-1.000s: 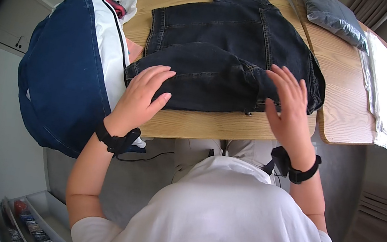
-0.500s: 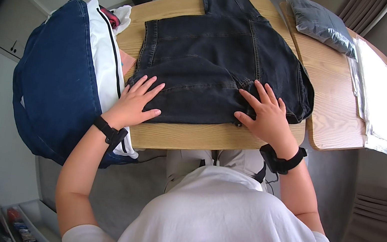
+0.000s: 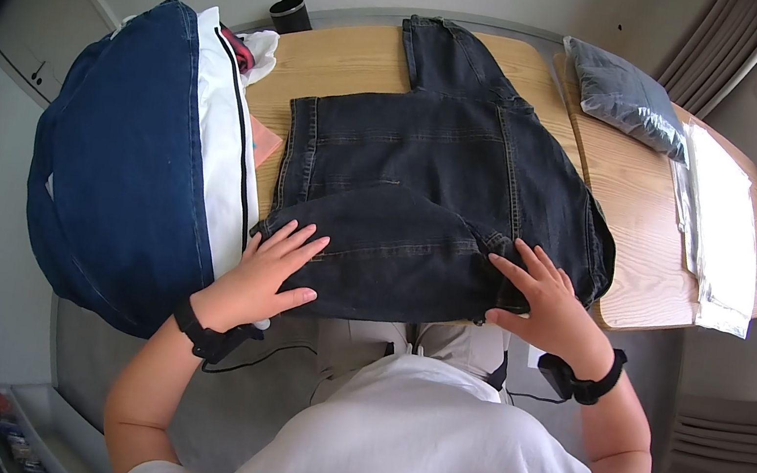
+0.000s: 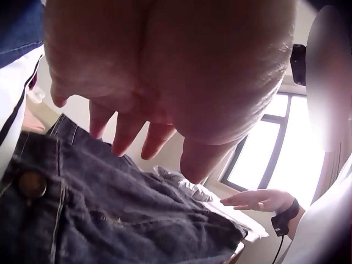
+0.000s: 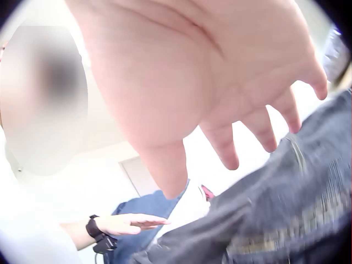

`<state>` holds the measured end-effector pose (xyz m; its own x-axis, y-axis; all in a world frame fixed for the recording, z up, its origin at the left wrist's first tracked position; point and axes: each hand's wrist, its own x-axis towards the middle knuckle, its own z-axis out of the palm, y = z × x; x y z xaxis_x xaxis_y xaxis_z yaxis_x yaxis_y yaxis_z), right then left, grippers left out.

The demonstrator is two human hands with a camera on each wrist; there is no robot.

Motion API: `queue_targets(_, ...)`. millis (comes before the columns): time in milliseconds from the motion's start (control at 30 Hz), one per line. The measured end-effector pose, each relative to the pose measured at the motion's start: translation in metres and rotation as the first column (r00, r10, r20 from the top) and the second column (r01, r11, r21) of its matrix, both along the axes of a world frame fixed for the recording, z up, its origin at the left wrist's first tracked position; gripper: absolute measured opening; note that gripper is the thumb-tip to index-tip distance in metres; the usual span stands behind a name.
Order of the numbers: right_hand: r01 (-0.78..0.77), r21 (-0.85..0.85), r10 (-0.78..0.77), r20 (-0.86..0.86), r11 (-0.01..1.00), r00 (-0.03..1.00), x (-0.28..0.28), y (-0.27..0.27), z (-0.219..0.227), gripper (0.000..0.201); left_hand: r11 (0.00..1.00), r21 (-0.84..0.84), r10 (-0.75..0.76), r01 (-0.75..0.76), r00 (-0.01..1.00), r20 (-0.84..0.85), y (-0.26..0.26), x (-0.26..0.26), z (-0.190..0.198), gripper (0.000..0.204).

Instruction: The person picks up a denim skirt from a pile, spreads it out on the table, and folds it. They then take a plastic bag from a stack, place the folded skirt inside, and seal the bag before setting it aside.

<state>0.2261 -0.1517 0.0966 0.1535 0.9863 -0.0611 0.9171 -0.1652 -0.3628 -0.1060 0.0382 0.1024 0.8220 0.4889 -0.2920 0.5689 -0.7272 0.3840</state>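
A dark denim garment [image 3: 436, 186] lies spread on the wooden table [image 3: 356, 65], its near part folded over and hanging past the front edge. My left hand [image 3: 269, 269] lies flat, fingers spread, on the fold's left end [image 4: 110, 214]. On the fold's right end rests my right hand [image 3: 547, 298], also flat with straight fingers. In the left wrist view the left hand [image 4: 143, 104] hovers just over the denim with the right hand [image 4: 256, 199] beyond. The right wrist view shows the right hand [image 5: 220, 93] spread above the denim [image 5: 275, 214] and the left hand [image 5: 124, 223] far off.
A big blue and white bag [image 3: 135, 148] stands against the table's left side, with a black cup [image 3: 288, 12] behind it. A grey packet [image 3: 623, 97] and clear plastic sheets [image 3: 722, 222] lie on the second table [image 3: 641, 238] at the right.
Both hands came down onto the folded denim, then slid it toward me; the fold now hangs over the table's front edge. The hands stay flat throughout.
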Motion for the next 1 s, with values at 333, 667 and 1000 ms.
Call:
queue_targets(333,-0.022,0.061,0.016,0.099,0.998,0.995,0.095,0.138,0.164,0.035,0.909,0.37,0.047,-0.194,0.928,0.37,0.12,0.026,0.131,0.029)
queue_targets(667,0.371,-0.367,-0.405,-0.018,0.853,0.914,0.198,0.337,0.018,0.063,0.981,0.184,0.02,-0.056,0.981,0.194,0.246,0.099,0.002,0.035)
queue_targets(1000,0.324,-0.146,-0.351,-0.244,0.935,0.904,0.194,0.368,-0.06,0.052,0.991,0.062,0.101,-0.115,0.976,0.193,0.266,0.115,-0.045,0.03)
